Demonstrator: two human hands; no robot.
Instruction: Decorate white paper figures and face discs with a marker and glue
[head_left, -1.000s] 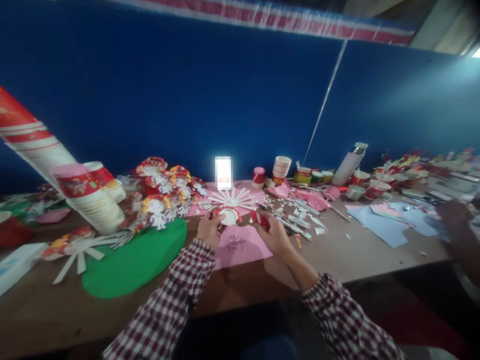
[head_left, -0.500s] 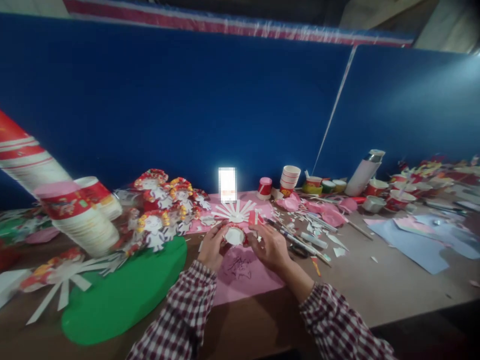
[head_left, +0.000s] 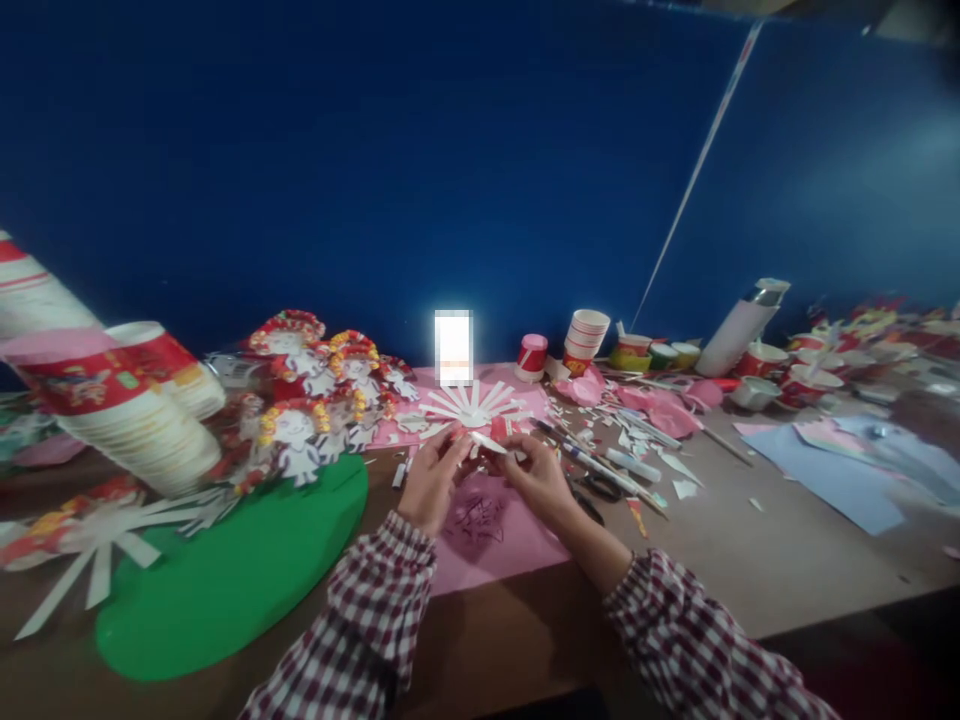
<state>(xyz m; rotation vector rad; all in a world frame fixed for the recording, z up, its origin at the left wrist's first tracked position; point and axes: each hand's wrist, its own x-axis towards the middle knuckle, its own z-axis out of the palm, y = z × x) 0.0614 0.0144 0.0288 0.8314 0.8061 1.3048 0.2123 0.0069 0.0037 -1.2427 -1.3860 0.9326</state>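
My left hand (head_left: 433, 482) and my right hand (head_left: 541, 482) are closed on opposite sides of a small cut paper cup piece (head_left: 489, 441). It is white with red parts and is tilted so that it looks thin and slanted. My fingertips hide some of its edge. Beneath my hands lies a pink sheet (head_left: 517, 535) with dark scribbled drawing on it. Just beyond my hands, a fan of white paper strips (head_left: 474, 405) lies on another pink sheet (head_left: 409, 420).
Paper doll cutouts (head_left: 292, 440) stand on the left beside a green oval sheet (head_left: 240, 580). Stacked paper cups (head_left: 142, 430) lean at far left. Brushes (head_left: 600, 470), scissors (head_left: 589, 500) and paper scraps lie to the right, near a flask (head_left: 739, 330) and blue sheets (head_left: 832, 480).
The cup piece has turned from showing its round white base to a thin slanted view. My fingers have closed in nearer each other. The camera view has tilted downward.
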